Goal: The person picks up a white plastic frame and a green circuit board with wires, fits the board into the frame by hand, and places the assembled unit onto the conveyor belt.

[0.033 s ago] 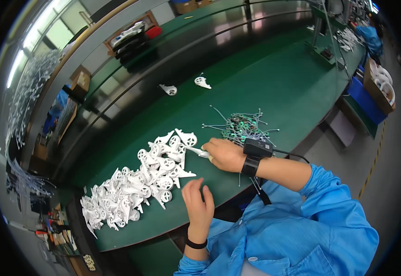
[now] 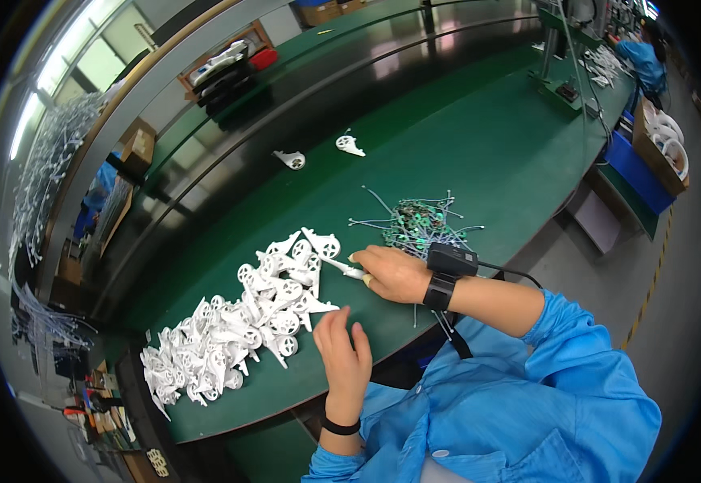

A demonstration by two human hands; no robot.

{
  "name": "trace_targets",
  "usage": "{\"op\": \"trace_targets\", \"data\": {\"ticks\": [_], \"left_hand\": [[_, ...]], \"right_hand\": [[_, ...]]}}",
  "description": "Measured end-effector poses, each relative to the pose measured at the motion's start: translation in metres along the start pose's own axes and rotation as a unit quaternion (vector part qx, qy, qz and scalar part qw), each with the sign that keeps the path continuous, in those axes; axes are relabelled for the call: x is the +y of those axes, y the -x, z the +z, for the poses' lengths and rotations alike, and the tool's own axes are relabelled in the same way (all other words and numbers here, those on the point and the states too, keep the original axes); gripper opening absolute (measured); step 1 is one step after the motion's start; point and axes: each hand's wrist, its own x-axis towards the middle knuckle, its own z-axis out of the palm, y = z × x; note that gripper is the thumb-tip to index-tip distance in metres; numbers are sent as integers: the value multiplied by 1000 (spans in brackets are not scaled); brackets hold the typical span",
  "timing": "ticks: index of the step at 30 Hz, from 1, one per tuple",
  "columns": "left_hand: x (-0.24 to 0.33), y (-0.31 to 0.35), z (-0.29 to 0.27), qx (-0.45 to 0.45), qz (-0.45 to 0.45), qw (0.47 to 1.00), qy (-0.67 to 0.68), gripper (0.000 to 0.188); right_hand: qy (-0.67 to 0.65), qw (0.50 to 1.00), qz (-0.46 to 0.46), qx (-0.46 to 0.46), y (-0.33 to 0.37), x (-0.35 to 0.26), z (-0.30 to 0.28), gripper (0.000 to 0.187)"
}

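Observation:
My right hand [image 2: 395, 272], with a black strap and a black box-shaped device on the wrist, has thumb and fingers closed on the end of a white plastic part [image 2: 344, 268]. That part slants toward a heap of similar white plastic parts [image 2: 238, 334], each with a spoked round end and a tapering tail. Beside the heap's right edge is my left hand [image 2: 341, 350], its thumb apart from the fingers and nothing visible in it. Its fingertips are at the pointed tail of one heaped part; whether they touch, I cannot tell. Beyond my right hand lies a tangle of green pieces with grey wires [image 2: 419, 225].
Two separate white parts [image 2: 292, 159] [image 2: 350, 145] lie farther back on the green table [image 2: 463, 153]. A metal stand [image 2: 564, 88] rises at the far right. Bundled wires [image 2: 57, 169] hang at the left. A blue bin [image 2: 640, 169] stands right of the table; a co-worker [image 2: 644, 64] sits beyond.
My left fingertips have come slightly closer to the tail of a heaped part. The whole view has shifted a little; my right hand keeps its hold.

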Motion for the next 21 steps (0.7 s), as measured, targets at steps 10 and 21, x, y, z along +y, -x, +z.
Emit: {"op": "trace_targets", "data": {"ticks": [10,21], "left_hand": [[1,-41,2,-177,-2,983,-46,49],[-42,-54,31,-188,-4,965,-180,33]], "right_hand": [[-12,988,117,99,49,62,-103,17],[12,998,53,38,75,81,-106,32]]}}
